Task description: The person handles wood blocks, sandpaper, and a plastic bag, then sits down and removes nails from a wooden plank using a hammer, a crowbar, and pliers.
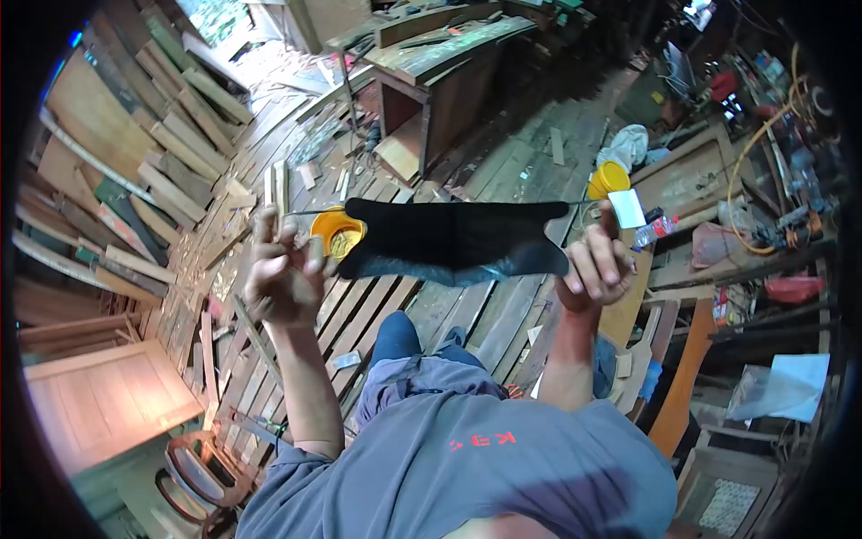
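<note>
A black face mask point(453, 235) is stretched out level in front of my chest, its thin ear loops pulled to either side. My left hand point(285, 274) is raised at the left end, with the loop hooked over its bent fingers. At the other end my right hand point(594, 265) has its index finger up through the loop and its other fingers curled in. Just behind the mask's left edge, a yellow bucket point(328, 221) with pale contents stands on the floor, partly hidden.
Boards point(184, 153) lean along the left wall. A workbench point(440, 67) stands ahead, with offcuts on the slatted floor around it. To the right are another yellow bucket point(611, 180), a plastic bottle point(655, 231) and a yellow hose point(738, 184). A wooden panel point(112, 395) lies at lower left.
</note>
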A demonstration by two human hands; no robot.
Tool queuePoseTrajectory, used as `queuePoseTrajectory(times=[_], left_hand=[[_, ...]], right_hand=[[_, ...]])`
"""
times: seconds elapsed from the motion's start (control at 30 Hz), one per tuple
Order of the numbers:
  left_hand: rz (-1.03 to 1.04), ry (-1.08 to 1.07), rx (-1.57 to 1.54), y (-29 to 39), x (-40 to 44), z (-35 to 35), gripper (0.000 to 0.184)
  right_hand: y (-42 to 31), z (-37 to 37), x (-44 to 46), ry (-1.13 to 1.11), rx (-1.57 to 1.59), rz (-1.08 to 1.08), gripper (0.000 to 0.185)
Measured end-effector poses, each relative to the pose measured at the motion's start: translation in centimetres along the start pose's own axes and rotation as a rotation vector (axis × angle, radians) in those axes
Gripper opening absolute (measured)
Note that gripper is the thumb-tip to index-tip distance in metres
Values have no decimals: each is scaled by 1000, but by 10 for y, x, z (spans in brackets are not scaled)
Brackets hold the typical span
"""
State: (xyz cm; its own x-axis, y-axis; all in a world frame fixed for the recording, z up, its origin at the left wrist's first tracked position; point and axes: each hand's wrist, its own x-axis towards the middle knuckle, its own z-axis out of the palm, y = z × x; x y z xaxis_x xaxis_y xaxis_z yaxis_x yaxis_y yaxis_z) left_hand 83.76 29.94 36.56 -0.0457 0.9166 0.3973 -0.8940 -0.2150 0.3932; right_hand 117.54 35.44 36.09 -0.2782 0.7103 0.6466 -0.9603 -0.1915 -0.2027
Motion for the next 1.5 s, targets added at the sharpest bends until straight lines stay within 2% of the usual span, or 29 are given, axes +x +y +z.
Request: queuePoseTrajectory(times=[0.1, 0.17, 0.2, 0.23, 0.3, 0.33, 0.4, 0.43, 0.5, 0.53, 0.57, 0.63, 0.73, 0.8, 0.83, 0.9, 0.97, 1.0, 1.1, 1.13, 1.2, 1.23, 1.27, 1.3, 1.37, 1.43, 1.5], left_hand=[[78, -332, -19, 23, -5, 53, 53], [91, -317, 60, 35, -10, 68, 50], [95, -267, 146, 40, -13, 68, 50], [198, -172, 235, 38, -17, 58, 59], [222, 50, 207, 39, -21, 39, 63], [222, 37, 228, 36, -19, 30, 60], [182, 185, 290, 35, -17, 22, 52], [184, 264, 359, 34, -16, 17, 48], [142, 323, 533, 30, -13, 16, 39], [76, 340, 631, 26, -12, 16, 37], [13, 356, 728, 21, -11, 16, 35], [-232, 128, 1094, 13, -2, 16, 34], [-315, -203, 1354, -21, 4, 12, 27], [-358, -339, 1588, -29, 10, 17, 18], [-316, -327, 1623, -29, 10, 16, 17], [-285, -286, 1712, -25, 10, 11, 17], [-220, -242, 1802, -23, 5, 10, 18], [-356, -183, 1668, -21, 6, 6, 26], [-22, -149, 2003, -23, 0, 3, 43], [-184, 3, 1905, -25, -6, -3, 58], [-354, 57, 1546, -42, -27, -54, 67], [-436, 83, 1362, -50, -35, -67, 71], [-562, 148, 1307, -58, -35, -60, 78], [-614, 144, 1294, -72, -43, -91, 65], [-946, 375, 876, -87, -49, -107, 42], [-929, 356, 592, -91, -53, -109, 24], [-879, 362, 480, -93, -55, -109, 22]], right_hand=[[5, 35, 31, -304, 27, 57, 56], [11, 54, 39, -252, 22, 77, 59], [15, 53, 40, -224, 18, 85, 59], [18, 49, 42, -198, 14, 94, 59], [24, 35, 43, -59, 103, 170, 59], [30, 28, 43, 7, 68, 186, 58], [40, 13, 45, 137, -3, 258, 53], [44, 7, 47, 216, -91, 303, 40], [56, -5, 45, 412, -498, 382, 25], [62, -20, 40, 395, -1101, 467, 20], [72, -24, 40, 329, -1652, 499, 37], [91, -21, 44, -82, -2065, 221, 57], [123, -28, 40, -324, -1590, 424, 69], [134, -39, 34, -340, -1430, 570, 44], [137, -56, 28, -379, -1360, 650, 33], [142, -61, 21, -300, -1221, 709, 18], [146, -60, 17, -252, -1218, 749, 18], [146, -57, 18, -213, -1188, 755, 18], [142, -56, 15, -51, -1026, 739, 21], [139, -60, 14, 10, -961, 725, 22], [135, -66, 13, 156, -853, 689, 22], [132, -70, 11, 228, -797, 670, 22], [130, -74, 10, 282, -764, 634, 20], [126, -77, 11, 285, -758, 582, 21], [121, -79, 12, 286, -741, 484, 23], [118, -79, 10, 398, -765, 410, 22], [111, -92, 4, 438, -771, 329, 22]])
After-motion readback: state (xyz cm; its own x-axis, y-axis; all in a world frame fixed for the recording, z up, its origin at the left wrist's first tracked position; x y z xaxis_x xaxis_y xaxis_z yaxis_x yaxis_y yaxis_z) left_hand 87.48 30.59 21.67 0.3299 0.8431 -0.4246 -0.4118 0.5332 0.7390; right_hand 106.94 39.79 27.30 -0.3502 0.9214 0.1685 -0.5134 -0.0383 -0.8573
